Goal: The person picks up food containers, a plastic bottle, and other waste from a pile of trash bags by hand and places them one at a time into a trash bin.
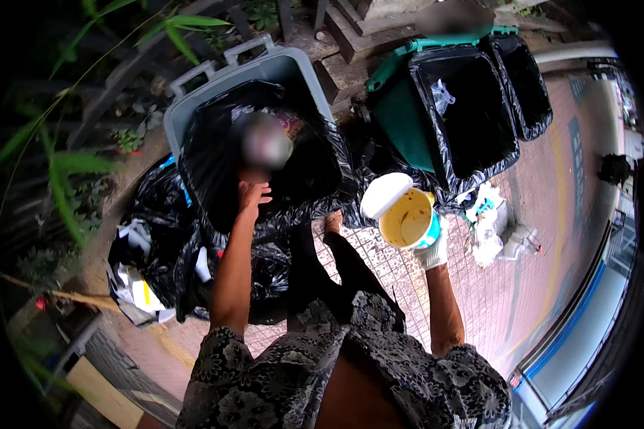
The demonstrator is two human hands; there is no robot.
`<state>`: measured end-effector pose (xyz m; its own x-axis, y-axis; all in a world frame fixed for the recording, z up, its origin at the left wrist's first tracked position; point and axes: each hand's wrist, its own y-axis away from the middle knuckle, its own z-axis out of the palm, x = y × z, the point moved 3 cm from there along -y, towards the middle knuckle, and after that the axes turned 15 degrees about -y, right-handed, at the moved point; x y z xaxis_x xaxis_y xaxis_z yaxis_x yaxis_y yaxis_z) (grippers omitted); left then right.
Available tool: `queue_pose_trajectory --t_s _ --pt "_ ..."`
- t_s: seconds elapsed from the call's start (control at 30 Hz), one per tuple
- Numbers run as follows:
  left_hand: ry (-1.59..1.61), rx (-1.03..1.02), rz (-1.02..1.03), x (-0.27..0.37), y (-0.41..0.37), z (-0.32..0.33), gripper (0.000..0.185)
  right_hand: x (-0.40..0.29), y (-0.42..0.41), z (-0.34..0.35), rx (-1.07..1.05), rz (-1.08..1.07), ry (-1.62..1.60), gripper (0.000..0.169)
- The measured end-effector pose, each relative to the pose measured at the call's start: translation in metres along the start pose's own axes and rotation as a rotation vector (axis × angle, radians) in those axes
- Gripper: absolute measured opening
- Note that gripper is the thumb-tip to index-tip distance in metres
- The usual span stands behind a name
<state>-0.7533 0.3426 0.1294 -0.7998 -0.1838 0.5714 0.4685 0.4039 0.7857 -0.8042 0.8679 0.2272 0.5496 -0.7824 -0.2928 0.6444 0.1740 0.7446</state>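
Observation:
My right hand [435, 248], in a white knit work glove, grips a paper tub [406, 222] by its outer side. The tub is tilted, with its mouth towards me. Its white lid [387, 194] is peeled back, and dark specks mark the yellowish inside. My bare left hand [255, 194] reaches over the grey wheeled bin [312, 75], whose black liner [327, 161] is spread around the opening. Just beyond my fingers is a blurred object [266, 142] among the rubbish; whether I hold it is unclear.
Two more lined bins stand at the right: a green bin [400, 126] and another bin [526, 88]. Full black rubbish bags [193, 268] lie at the left. White plastic litter [487, 230] rests on the paving. Bamboo leaves [59, 171] hang at the left.

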Motion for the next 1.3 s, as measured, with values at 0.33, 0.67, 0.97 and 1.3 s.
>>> queue_pose_trajectory --t_s 0.33,0.67,0.97,1.3 --pt "-0.576 0.314 0.664 0.03 -0.237 0.059 0.069 0.089 0.064 -0.024 0.336 -0.13 -0.05 0.073" --pt "-0.635 0.166 0.789 -0.016 -0.246 0.034 0.02 0.129 0.082 -0.049 0.307 -0.088 -0.147 0.08" --pt "-0.433 0.165 0.525 -0.006 -0.087 -0.043 0.018 0.128 0.097 -0.071 0.187 0.016 -0.163 0.077" --pt "0.198 0.465 0.703 0.083 0.109 -0.076 0.016 0.086 0.136 -0.166 0.139 0.13 -0.227 0.082"
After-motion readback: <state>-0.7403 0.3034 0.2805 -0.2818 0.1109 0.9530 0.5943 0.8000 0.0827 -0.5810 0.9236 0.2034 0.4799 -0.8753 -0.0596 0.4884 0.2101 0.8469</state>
